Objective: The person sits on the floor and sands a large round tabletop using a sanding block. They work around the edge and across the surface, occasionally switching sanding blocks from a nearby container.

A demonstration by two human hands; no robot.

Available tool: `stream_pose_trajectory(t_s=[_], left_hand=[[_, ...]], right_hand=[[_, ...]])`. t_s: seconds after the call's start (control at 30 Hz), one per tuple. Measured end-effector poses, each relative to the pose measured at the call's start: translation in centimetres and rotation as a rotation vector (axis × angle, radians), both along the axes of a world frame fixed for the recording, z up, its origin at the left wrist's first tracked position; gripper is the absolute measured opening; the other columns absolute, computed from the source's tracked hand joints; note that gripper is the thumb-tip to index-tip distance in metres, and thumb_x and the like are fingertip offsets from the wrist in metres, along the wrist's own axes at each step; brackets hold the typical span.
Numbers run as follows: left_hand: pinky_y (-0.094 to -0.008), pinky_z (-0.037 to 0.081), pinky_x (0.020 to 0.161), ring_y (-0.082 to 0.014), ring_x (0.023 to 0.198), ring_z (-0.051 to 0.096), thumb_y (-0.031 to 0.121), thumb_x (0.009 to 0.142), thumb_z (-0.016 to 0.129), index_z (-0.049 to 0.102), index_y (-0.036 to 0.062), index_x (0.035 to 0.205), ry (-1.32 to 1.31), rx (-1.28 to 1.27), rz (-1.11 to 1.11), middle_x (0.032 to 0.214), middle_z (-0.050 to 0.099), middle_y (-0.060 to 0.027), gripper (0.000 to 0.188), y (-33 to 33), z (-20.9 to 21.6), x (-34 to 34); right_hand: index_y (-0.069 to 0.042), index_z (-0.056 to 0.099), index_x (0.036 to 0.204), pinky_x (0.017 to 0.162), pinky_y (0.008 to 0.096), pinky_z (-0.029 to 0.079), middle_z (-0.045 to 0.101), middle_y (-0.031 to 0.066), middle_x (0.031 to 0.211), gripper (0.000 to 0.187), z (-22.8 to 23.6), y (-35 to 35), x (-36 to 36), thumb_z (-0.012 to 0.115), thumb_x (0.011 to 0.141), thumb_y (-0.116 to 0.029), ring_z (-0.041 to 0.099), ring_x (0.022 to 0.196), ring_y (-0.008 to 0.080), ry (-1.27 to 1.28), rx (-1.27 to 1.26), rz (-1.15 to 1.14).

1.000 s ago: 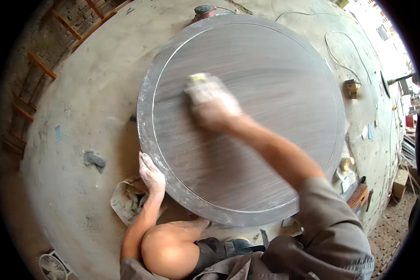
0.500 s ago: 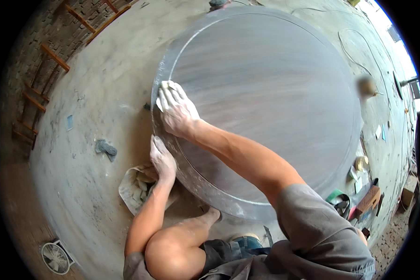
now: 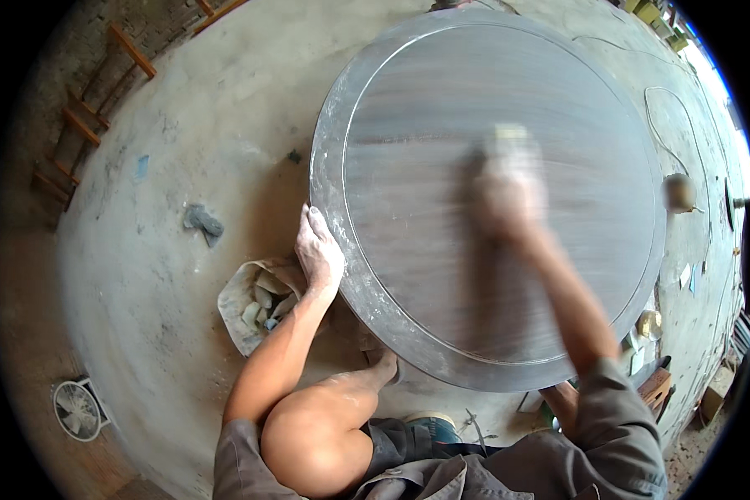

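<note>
A large round dark wooden tabletop [image 3: 425,250] fills the middle, with a ring groove inside its dusty, whitish-streaked rim. My left hand [image 3: 318,250], white with dust, holds the tabletop's left edge with its fingers together. Out over the right half of the surface is my right hand [image 3: 512,187], smeared by motion. A pale yellowish piece, sandpaper by its look [image 3: 511,131], shows at its fingertips. The single fingers of that hand cannot be made out.
Left of my leg stands a pale sack [image 3: 235,312] with scraps inside. A grey rag [image 3: 202,223] lies on the concrete floor. Wooden frames [image 3: 82,127] line the far left, a white fan [image 3: 78,410] the lower left. A cable [image 3: 652,125] and a brown block [image 3: 654,389] are at right.
My right hand has swept from the tabletop's left rim rightward across its surface. My left hand stays at the left edge. The whole view has shifted somewhat.
</note>
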State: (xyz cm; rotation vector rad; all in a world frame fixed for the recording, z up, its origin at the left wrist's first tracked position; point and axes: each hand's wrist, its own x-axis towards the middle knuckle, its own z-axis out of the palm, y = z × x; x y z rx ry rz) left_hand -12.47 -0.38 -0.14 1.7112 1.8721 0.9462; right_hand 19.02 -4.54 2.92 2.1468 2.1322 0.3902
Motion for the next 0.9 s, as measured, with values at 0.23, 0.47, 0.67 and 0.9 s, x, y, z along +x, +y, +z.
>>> stream_pose_trajectory(t_s=[0.23, 0.47, 0.67, 0.9], left_hand=[[-0.0427, 0.042, 0.108, -0.0415, 0.126, 0.056, 0.035, 0.109, 0.037, 0.054, -0.0106, 0.135, -0.035, -0.062, -0.026, 0.134, 0.058, -0.0301, 0.055, 1.0, -0.8, 1.7], [-0.0439, 0.046, 0.104, -0.0415, 0.123, 0.058, 0.035, 0.109, 0.038, 0.052, -0.0071, 0.138, -0.137, -0.072, -0.038, 0.133, 0.059, -0.0289, 0.053, 0.9, -0.9, 4.1], [-0.0432, 0.042, 0.109, -0.0416, 0.129, 0.053, 0.033, 0.109, 0.038, 0.051, -0.01, 0.138, -0.051, -0.039, -0.005, 0.137, 0.056, -0.0305, 0.054, 0.2, 0.2, 0.9], [-0.0407, 0.045, 0.105, -0.0386, 0.122, 0.059, 0.039, 0.108, 0.043, 0.054, -0.0106, 0.135, -0.223, -0.093, 0.01, 0.132, 0.061, -0.0288, 0.057, 1.1, -1.8, 0.4]], right_hand=[[0.0, 0.039, 0.151, 0.126, 0.0476, 0.014, 0.029, 0.0216, 0.162, 0.058, -0.7, 4.9, -9.9, 0.04, 0.097, -0.023, 0.026, 0.151, 0.0366, 0.472, 0.01, 0.296], [0.017, 0.039, 0.142, 0.11, 0.0527, 0.038, 0.037, 0.0361, 0.151, 0.055, -3.3, -17.7, 37.6, 0.043, 0.097, -0.015, 0.047, 0.133, 0.0446, -0.147, 0.06, -0.467], [0.003, 0.05, 0.139, 0.12, 0.058, 0.024, 0.045, 0.0299, 0.148, 0.056, 1.2, -0.8, -7.8, 0.053, 0.092, -0.027, 0.04, 0.14, 0.0464, 0.305, 0.118, 0.15], [0.005, 0.045, 0.145, 0.125, 0.0451, 0.019, 0.037, 0.0231, 0.157, 0.054, -0.3, -0.1, -6.1, 0.044, 0.097, -0.019, 0.033, 0.147, 0.0339, 0.563, 0.117, 0.269]])
